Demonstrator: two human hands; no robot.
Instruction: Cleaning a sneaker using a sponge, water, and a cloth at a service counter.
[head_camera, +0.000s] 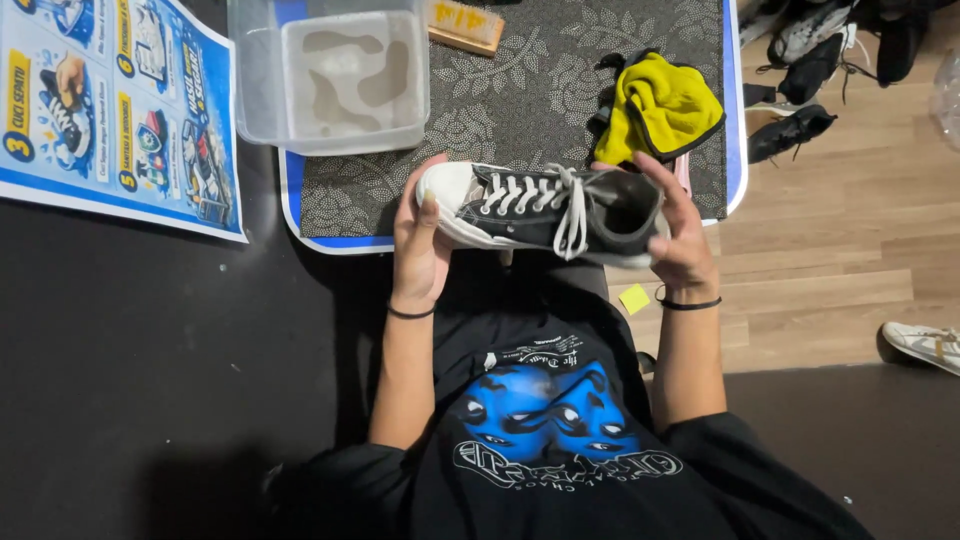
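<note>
Sneaker (545, 212), one, black canvas with white laces, white rubber toe cap and white sole; held level above the person's lap, just in front of the near edge of the table (735, 120). Long axis runs left to right across the view; toe points left, heel right, laced upper facing the camera.

Left hand (420, 245): closed around the toe end, thumb lying over the white cap, fingers underneath. Black band at the wrist.

Right hand (680, 235): wrapped on the heel end, fingers spread along the collar and back. Black band at the wrist.

Mat (540, 100), dark grey with pale leaf pattern, covers the blue-edged table top.

Tub (330, 75), clear plastic, rectangular, at the mat's far left, well apart from the sneaker; cloudy water inside.

Cloth (665, 105), yellow with dark trim, crumpled on the mat just beyond the heel.

Brush (465, 25), wooden-backed, at the far edge, partly out of frame.

Poster (120, 110), rectangular sheet, blue and white with yellow numbered panels and small shoe pictures, lying flat at far left on the dark floor.

Yellow square slip (634, 298), small, below the right wrist.

Spare shoes (800, 70), dark, piled at upper right on wood flooring; one white shoe (925, 345) at the right edge.
</note>
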